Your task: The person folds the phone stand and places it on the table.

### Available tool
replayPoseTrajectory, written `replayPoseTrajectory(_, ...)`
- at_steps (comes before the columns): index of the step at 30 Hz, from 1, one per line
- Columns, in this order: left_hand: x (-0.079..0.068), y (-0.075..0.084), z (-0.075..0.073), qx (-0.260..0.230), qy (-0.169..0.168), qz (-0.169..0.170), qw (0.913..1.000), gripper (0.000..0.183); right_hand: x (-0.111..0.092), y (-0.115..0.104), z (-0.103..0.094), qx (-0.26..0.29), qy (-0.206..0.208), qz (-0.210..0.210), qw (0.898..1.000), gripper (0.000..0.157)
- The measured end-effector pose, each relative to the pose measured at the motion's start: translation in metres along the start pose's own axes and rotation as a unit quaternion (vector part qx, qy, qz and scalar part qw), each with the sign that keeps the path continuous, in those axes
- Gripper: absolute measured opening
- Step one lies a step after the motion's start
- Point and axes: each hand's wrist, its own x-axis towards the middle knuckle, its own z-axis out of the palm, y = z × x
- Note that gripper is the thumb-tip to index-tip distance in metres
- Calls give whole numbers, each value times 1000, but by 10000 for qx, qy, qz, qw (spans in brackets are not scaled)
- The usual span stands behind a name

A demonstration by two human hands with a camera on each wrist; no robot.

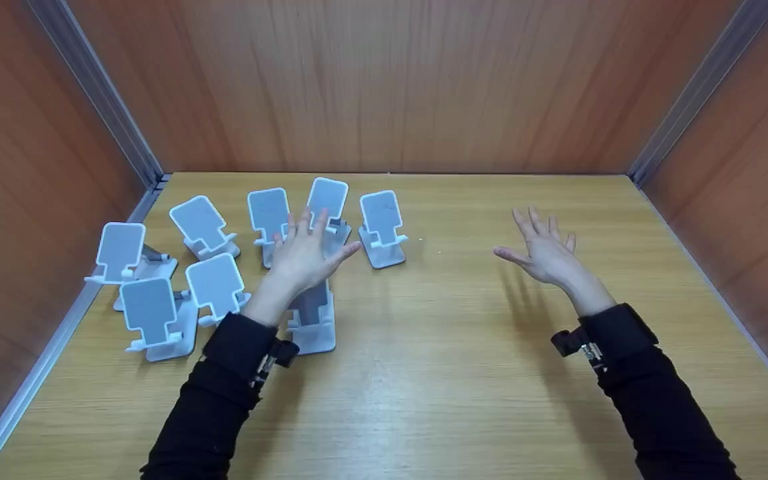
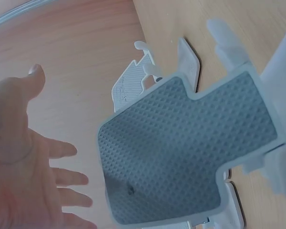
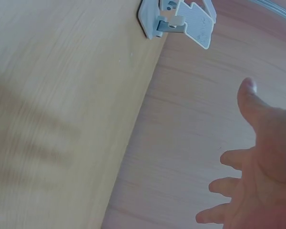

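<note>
Grips (image 1: 303, 259) (image 1: 547, 257) palm-down, fingers (image 1: 304, 224) splayed

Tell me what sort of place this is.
Probably a walled workstation or booth: wood-grain panels rise on three sides of a wooden-looking tabletop, and several light-blue stands are grouped toward its left side.

Even, moderately bright light, apparently from overhead. Pale sheen midway down the tabletop (image 1: 424, 413); back wall (image 1: 384, 80) lighter at its centre, darker toward the sides. I note a long, soft-edged shadow below the right hand (image 1: 544, 253). Head view fairly crisp. Both wrist views hazy, washed out: right, finger shadows blurred; left, nearest stand (image 2: 167, 157) softens toward the right edge.
</note>
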Motion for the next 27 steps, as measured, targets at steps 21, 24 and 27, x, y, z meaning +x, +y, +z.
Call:
replayPoseTrajectory(21,-24,-31,15,-1673,-282,-807,9822,76,-14,15,21,1892,921,-355,9770,74)
replayPoseTrajectory(24,-26,-34,16,-1800,-231,-828,9799,55,-17,16,27,2305,1089,-305,9665,70)
replayPoseTrajectory(27,-28,-38,16,-1925,-46,-835,9777,41,-20,16,35,2671,1198,-305,9557,65)
